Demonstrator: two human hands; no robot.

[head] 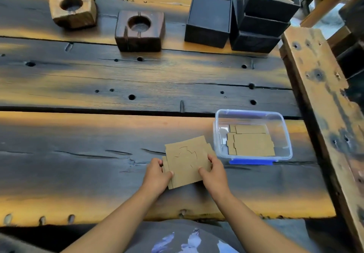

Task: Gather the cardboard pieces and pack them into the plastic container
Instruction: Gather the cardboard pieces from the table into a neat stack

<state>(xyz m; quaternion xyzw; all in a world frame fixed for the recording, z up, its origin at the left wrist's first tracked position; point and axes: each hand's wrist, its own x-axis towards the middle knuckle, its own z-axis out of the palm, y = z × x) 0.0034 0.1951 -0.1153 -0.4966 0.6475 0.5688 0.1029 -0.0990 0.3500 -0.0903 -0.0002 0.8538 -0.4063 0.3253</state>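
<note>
A stack of flat brown cardboard pieces (187, 160) lies on the wooden table near its front edge. My left hand (157, 174) grips the stack's left edge, and my right hand (213, 172) grips its right edge. Just to the right stands a clear plastic container (218, 132) with a blue clip at its front. Inside it lie flat cardboard pieces (252, 142), one overlapping another.
Two wooden blocks with round holes (73, 6) (139, 30) sit at the back of the table. Black boxes (208, 20) (262, 16) stand at the back right, some stacked. A rough wooden beam (319, 99) runs along the table's right side.
</note>
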